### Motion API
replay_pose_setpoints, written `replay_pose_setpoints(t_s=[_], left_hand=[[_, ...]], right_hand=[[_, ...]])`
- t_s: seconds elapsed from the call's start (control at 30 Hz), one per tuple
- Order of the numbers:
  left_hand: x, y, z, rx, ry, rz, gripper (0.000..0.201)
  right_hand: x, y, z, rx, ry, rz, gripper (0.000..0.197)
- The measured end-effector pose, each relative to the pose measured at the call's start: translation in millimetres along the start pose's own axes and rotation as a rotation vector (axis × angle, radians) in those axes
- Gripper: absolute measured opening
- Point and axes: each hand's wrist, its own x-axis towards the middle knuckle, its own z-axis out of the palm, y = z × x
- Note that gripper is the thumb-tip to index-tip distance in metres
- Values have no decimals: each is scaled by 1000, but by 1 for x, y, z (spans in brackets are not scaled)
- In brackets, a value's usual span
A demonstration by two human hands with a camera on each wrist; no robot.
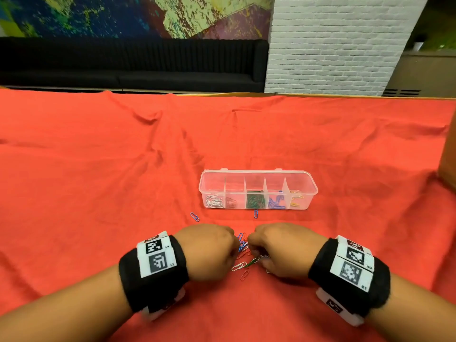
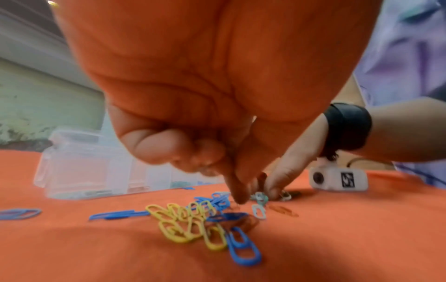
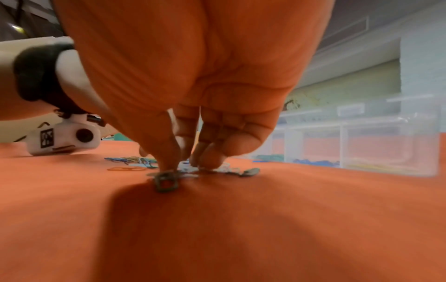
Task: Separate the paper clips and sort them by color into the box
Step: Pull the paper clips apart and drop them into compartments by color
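Note:
A clear divided box [image 1: 257, 174] stands on the red cloth and holds white, dark, green, blue and yellow clips in separate compartments. Just in front of it, a small pile of mixed paper clips [image 1: 243, 251] lies between my hands. My left hand [image 2: 237, 197] has its fingers curled, and thumb and forefinger meet at the pile's edge, pinching a clip that is mostly hidden. Yellow clips [image 2: 188, 223] and blue clips [image 2: 241, 248] lie below it. My right hand [image 3: 185, 165] pinches down on linked clips, its thumb on a dark clip [image 3: 166, 181].
Two loose blue clips lie apart from the pile, one [image 1: 195, 216] to the left and one [image 1: 256, 213] against the box front. A brown edge [image 1: 446, 166] stands at the far right. Red cloth [image 1: 98, 169] covers the table.

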Motion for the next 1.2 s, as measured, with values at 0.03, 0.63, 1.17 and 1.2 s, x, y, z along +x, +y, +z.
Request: replay_pose_setpoints(t_s=[0.03, 0.63, 1.17, 1.2], left_hand=[[0, 3, 0, 12, 3, 4, 25], [-10, -6, -18, -112, 336, -260, 30], [5, 4, -1, -1533, 200, -216, 8], [8, 6, 1, -1465, 234, -230, 9]], right_hand=[[0, 1, 0, 28, 0, 9, 10], [-6, 17, -13, 291, 73, 62, 24], [-6, 15, -10, 1689, 141, 210, 21], [-5, 14, -8, 1701, 150, 212, 21]])
